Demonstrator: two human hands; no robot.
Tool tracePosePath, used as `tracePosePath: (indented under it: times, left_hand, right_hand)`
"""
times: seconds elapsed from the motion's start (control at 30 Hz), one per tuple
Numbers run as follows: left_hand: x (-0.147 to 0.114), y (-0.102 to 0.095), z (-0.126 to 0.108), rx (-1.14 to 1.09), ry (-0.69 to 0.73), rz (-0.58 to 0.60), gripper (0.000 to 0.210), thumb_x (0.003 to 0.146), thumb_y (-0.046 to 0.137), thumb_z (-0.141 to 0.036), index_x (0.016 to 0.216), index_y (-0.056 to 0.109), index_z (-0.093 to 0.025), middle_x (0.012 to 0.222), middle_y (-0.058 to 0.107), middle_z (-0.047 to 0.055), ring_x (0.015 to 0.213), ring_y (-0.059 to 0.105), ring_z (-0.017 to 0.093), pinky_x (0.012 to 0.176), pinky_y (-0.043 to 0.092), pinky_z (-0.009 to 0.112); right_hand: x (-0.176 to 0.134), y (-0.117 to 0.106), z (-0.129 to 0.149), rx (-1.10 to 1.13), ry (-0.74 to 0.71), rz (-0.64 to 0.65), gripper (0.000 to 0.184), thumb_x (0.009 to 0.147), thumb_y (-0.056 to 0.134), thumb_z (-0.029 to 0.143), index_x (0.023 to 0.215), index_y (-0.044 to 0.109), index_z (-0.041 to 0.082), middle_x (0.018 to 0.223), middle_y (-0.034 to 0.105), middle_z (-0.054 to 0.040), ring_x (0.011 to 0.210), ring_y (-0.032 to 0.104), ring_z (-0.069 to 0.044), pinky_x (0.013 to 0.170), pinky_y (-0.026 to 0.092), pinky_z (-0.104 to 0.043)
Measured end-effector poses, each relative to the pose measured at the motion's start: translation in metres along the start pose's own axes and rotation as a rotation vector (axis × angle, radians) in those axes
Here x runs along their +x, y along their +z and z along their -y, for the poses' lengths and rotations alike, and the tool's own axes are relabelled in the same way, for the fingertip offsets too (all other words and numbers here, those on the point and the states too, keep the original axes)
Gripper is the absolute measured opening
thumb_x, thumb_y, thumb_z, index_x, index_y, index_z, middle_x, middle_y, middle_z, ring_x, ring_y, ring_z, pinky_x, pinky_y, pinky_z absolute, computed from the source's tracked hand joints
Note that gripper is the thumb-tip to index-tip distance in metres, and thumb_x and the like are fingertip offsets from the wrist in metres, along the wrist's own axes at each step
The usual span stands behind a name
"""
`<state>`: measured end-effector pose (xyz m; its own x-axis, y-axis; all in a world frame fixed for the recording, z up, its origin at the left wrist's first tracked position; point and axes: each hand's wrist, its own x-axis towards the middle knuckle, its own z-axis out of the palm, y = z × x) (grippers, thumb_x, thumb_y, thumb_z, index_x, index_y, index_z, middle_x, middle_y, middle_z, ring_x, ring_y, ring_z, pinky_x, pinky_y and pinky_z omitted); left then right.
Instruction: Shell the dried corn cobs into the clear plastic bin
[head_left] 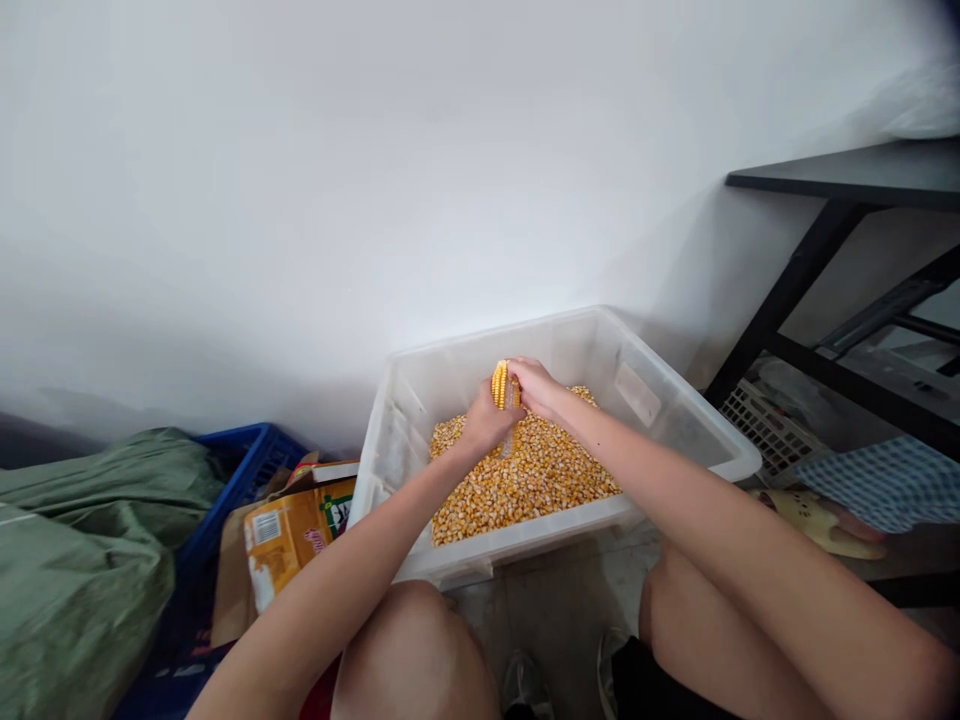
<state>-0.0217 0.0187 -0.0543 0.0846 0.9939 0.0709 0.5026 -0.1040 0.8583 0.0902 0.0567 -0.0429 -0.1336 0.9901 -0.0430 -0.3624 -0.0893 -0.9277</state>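
Note:
Both my hands are closed around an ear of corn (pixel 499 384), held upright over a translucent plastic bin (pixel 525 535). My left hand (pixel 486 417) wraps its lower left side. On the right side, my right hand (pixel 534 384) grips it, with the thumb near the middle of the ear. A strip of the ear facing me looks bare of kernels, while yellow rows stand on its left part. Below the hands, loose corn kernels (pixel 517 490) lie heaped in the bin. The palm sides of both hands are hidden.
A white wall (pixel 337 180) rises behind the bin. To the left are a blue crate (pixel 244 465), a yellow printed package (pixel 292 535) and green cloth (pixel 90 540). A black-framed table (pixel 847 180) stands at right, above a white basket (pixel 772 430).

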Motion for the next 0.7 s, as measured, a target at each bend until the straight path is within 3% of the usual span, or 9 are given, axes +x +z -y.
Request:
tracePosePath:
  times: [0.1, 0.17, 0.23, 0.33, 0.47, 0.53, 0.7]
  left_hand:
    - [0.001, -0.001, -0.001, 0.015, 0.001, -0.006, 0.063, 0.063, 0.073, -0.028, 0.120, 0.049, -0.016, 0.108, 0.066, 0.008, 0.094, 0.063, 0.022, 0.079, 0.047, 0.030]
    - [0.001, -0.003, -0.003, 0.068, -0.011, 0.003, 0.064, 0.064, 0.073, -0.030, 0.121, 0.049, -0.017, 0.107, 0.066, 0.008, 0.093, 0.063, 0.023, 0.079, 0.047, 0.031]
    - [0.000, -0.006, -0.004, 0.146, -0.021, 0.017, 0.067, 0.064, 0.073, -0.033, 0.125, 0.048, -0.018, 0.107, 0.066, 0.008, 0.094, 0.063, 0.026, 0.079, 0.047, 0.033]
    - [0.001, -0.010, -0.005, 0.214, -0.047, 0.016, 0.072, 0.064, 0.073, -0.037, 0.128, 0.046, -0.018, 0.110, 0.066, 0.010, 0.097, 0.063, 0.028, 0.080, 0.046, 0.035]
    - [0.004, -0.013, -0.004, 0.195, -0.066, 0.018, 0.069, 0.064, 0.073, -0.037, 0.125, 0.048, -0.017, 0.110, 0.065, 0.010, 0.097, 0.063, 0.027, 0.080, 0.046, 0.034]
    - [0.004, -0.013, -0.004, 0.179, -0.049, 0.027, 0.067, 0.063, 0.073, -0.036, 0.123, 0.049, -0.017, 0.111, 0.065, 0.011, 0.097, 0.062, 0.027, 0.080, 0.046, 0.034]
    - [0.004, -0.014, -0.006, 0.114, -0.031, 0.033, 0.061, 0.062, 0.073, -0.031, 0.118, 0.053, -0.017, 0.108, 0.066, 0.008, 0.096, 0.062, 0.026, 0.081, 0.047, 0.034]
  right_hand:
    - [-0.002, -0.002, 0.007, -0.091, 0.047, 0.021, 0.009, 0.068, 0.047, 0.011, 0.065, 0.046, 0.020, 0.056, 0.044, 0.0055, 0.049, 0.043, -0.010, 0.047, 0.035, -0.021]
    - [-0.004, -0.006, 0.012, -0.269, 0.037, 0.039, 0.007, 0.069, 0.049, 0.013, 0.071, 0.053, 0.020, 0.061, 0.051, 0.0035, 0.053, 0.048, -0.012, 0.048, 0.036, -0.022]
    - [-0.004, -0.014, 0.017, -0.478, -0.051, 0.028, 0.013, 0.068, 0.059, 0.017, 0.081, 0.059, 0.019, 0.074, 0.059, 0.0005, 0.061, 0.053, -0.013, 0.053, 0.039, -0.023]
    - [-0.003, -0.027, 0.022, -0.735, -0.310, -0.040, 0.033, 0.060, 0.073, 0.020, 0.091, 0.063, 0.019, 0.091, 0.063, -0.0022, 0.071, 0.055, -0.014, 0.063, 0.042, -0.025]
    - [-0.003, -0.033, 0.026, -0.989, -0.519, 0.038, 0.007, 0.070, 0.071, 0.024, 0.071, 0.065, 0.020, 0.075, 0.062, -0.0013, 0.070, 0.053, -0.015, 0.069, 0.039, -0.026]
    - [-0.006, -0.029, 0.028, -1.066, -0.547, 0.077, 0.010, 0.075, 0.065, 0.022, 0.065, 0.063, 0.021, 0.069, 0.060, -0.0013, 0.067, 0.052, -0.015, 0.069, 0.037, -0.027]
    - [-0.014, -0.017, 0.030, -1.159, -0.584, 0.012, 0.017, 0.077, 0.062, 0.017, 0.062, 0.054, 0.021, 0.070, 0.057, -0.0038, 0.072, 0.052, -0.019, 0.073, 0.036, -0.028]
